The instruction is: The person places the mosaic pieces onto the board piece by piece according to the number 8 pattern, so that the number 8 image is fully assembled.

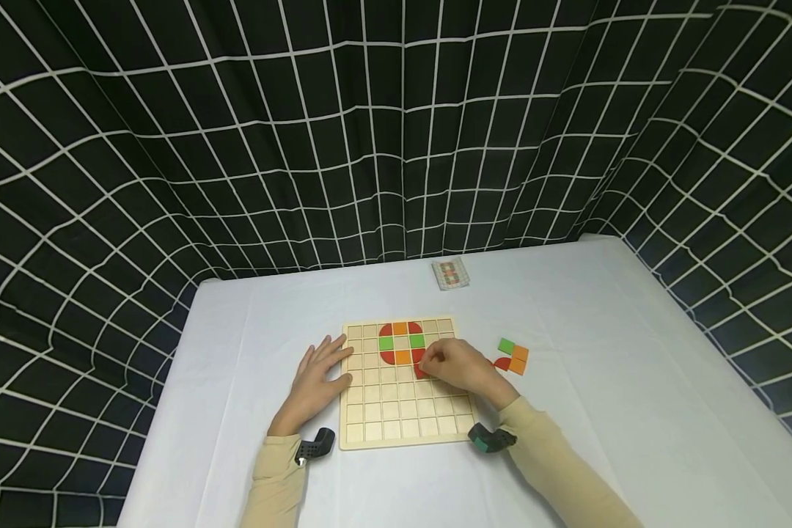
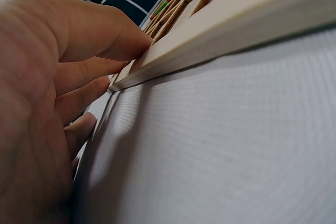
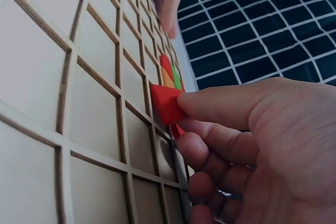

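A wooden grid board [image 1: 372,411] lies on the white table. My right hand [image 1: 458,364] is above its right half and pinches a red tile [image 3: 166,104] between thumb and fingertips. In the right wrist view the tile is tilted over the grid, its full outline partly covered by the thumb. Beyond it, red, orange and green tiles form a ring in the board's upper cells, with a green tile [image 1: 417,340] on its right side. My left hand [image 1: 315,381] rests at the board's left edge, fingers fairly straight, with fingertips touching the rim [image 2: 173,59].
Right of the board lie several loose tiles: a green tile [image 1: 506,345], orange tiles [image 1: 519,353] and a red tile [image 1: 503,363] partly behind the right hand. Farther back sits a small card [image 1: 450,273] with a coloured pattern. Dark gridded curtains [image 1: 369,147] surround the table [image 1: 567,308].
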Action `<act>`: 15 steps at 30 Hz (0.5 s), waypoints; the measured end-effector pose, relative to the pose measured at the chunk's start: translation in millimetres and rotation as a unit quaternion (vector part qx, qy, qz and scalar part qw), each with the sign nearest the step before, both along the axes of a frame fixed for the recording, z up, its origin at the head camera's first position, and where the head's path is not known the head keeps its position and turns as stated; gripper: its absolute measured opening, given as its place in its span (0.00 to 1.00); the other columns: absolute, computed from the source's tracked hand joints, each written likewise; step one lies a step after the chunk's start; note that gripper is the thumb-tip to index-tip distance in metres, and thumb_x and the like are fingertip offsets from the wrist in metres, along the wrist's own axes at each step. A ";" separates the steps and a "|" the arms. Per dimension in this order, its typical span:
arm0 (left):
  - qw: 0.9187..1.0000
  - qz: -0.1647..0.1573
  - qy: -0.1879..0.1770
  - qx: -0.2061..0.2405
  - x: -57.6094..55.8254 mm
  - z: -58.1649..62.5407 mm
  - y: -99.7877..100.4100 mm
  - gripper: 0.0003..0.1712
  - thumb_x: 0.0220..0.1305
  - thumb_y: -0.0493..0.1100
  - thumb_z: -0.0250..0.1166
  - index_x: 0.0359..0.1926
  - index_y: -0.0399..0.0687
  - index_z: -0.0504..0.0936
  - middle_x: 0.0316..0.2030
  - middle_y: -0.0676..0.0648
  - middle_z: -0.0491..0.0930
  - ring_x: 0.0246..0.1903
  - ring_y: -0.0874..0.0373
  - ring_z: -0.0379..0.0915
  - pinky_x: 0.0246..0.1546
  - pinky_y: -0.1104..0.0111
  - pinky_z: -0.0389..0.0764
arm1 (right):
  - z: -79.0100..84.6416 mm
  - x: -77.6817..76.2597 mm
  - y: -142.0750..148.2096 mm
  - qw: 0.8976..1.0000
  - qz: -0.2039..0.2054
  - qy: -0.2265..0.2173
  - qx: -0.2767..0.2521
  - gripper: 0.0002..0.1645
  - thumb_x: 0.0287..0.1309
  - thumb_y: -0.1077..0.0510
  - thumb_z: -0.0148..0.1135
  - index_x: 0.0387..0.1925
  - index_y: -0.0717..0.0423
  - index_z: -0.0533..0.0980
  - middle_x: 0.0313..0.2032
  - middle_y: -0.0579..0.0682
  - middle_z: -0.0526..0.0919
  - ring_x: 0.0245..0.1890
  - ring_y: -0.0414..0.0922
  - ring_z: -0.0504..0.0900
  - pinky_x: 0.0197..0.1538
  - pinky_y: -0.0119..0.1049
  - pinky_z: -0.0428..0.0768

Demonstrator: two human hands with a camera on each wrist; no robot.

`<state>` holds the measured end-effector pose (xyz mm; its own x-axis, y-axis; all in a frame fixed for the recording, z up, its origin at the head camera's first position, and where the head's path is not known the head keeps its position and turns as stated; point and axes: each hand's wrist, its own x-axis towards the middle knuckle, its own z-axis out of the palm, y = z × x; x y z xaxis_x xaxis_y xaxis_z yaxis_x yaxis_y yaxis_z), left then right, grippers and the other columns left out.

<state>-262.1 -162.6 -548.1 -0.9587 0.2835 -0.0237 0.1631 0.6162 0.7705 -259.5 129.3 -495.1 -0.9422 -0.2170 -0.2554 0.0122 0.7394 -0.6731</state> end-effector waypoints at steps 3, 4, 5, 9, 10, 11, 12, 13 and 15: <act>1.000 0.000 0.000 0.000 -0.1 0.3 0.3 0.31 0.63 0.42 0.66 0.68 0.46 0.76 0.78 0.49 0.61 0.81 0.49 0.42 0.82 0.53 0.30 | -0.5 0.8 -1.1 1.000 0.009 0.008 0.012 0.08 0.66 0.53 0.65 0.29 0.48 0.82 0.28 0.41 0.80 0.30 0.39 0.74 0.35 0.31 0.73; 1.000 0.000 -0.001 -0.001 -0.1 0.3 0.3 0.31 0.63 0.42 0.66 0.68 0.46 0.76 0.78 0.50 0.61 0.81 0.49 0.42 0.82 0.53 0.30 | -0.5 1.0 -1.3 1.000 0.013 0.013 0.015 0.08 0.66 0.54 0.65 0.29 0.49 0.82 0.28 0.42 0.80 0.30 0.39 0.74 0.35 0.31 0.73; 1.000 0.000 -0.001 0.000 -0.3 0.2 0.3 0.31 0.63 0.42 0.66 0.68 0.46 0.76 0.78 0.50 0.61 0.81 0.49 0.42 0.82 0.53 0.30 | -0.9 1.0 -1.6 1.000 0.016 0.017 0.018 0.09 0.66 0.54 0.65 0.29 0.49 0.82 0.28 0.41 0.80 0.30 0.39 0.74 0.35 0.31 0.73; 1.000 0.000 -0.001 0.001 -0.4 -0.1 -0.3 0.31 0.63 0.42 0.66 0.67 0.46 0.76 0.78 0.50 0.61 0.81 0.49 0.42 0.82 0.53 0.30 | -2.3 0.7 -2.8 0.999 0.024 0.037 0.026 0.09 0.65 0.55 0.66 0.28 0.50 0.82 0.26 0.42 0.80 0.28 0.38 0.73 0.34 0.30 0.73; 1.000 -0.001 -0.001 0.001 -0.4 0.0 -0.4 0.31 0.63 0.42 0.66 0.67 0.46 0.76 0.78 0.49 0.61 0.81 0.49 0.42 0.82 0.53 0.30 | -2.6 0.8 -3.1 0.998 0.025 0.040 0.029 0.09 0.65 0.55 0.66 0.28 0.50 0.82 0.26 0.41 0.80 0.27 0.38 0.73 0.33 0.30 0.73; 1.000 -0.001 -0.001 0.002 -0.4 0.1 -0.5 0.31 0.63 0.42 0.66 0.67 0.46 0.76 0.78 0.50 0.61 0.81 0.49 0.42 0.82 0.53 0.30 | -2.9 0.8 -3.6 0.998 0.025 0.043 0.031 0.09 0.65 0.55 0.66 0.28 0.50 0.82 0.26 0.41 0.80 0.27 0.38 0.73 0.33 0.30 0.73; 1.000 -0.001 -0.001 0.002 -0.4 0.3 -0.5 0.31 0.63 0.42 0.66 0.67 0.46 0.76 0.78 0.50 0.61 0.81 0.49 0.42 0.82 0.53 0.30 | -3.1 1.0 -4.0 0.998 0.024 0.045 0.034 0.08 0.65 0.55 0.66 0.28 0.50 0.82 0.26 0.41 0.80 0.27 0.38 0.73 0.32 0.30 0.73; 1.000 -0.001 -0.001 0.002 -0.4 0.4 -0.6 0.31 0.63 0.42 0.66 0.67 0.46 0.76 0.78 0.50 0.61 0.81 0.49 0.42 0.82 0.53 0.30 | -3.4 1.0 -4.7 0.998 0.023 0.047 0.039 0.08 0.64 0.55 0.66 0.28 0.50 0.82 0.26 0.41 0.80 0.27 0.38 0.73 0.32 0.30 0.73; 1.000 -0.001 -0.002 0.001 -0.7 0.5 -0.5 0.31 0.63 0.42 0.66 0.67 0.46 0.76 0.78 0.50 0.61 0.81 0.49 0.42 0.82 0.53 0.30 | -4.0 1.4 -5.7 0.997 0.020 0.050 0.046 0.08 0.64 0.55 0.67 0.28 0.49 0.82 0.26 0.41 0.80 0.27 0.39 0.74 0.32 0.30 0.73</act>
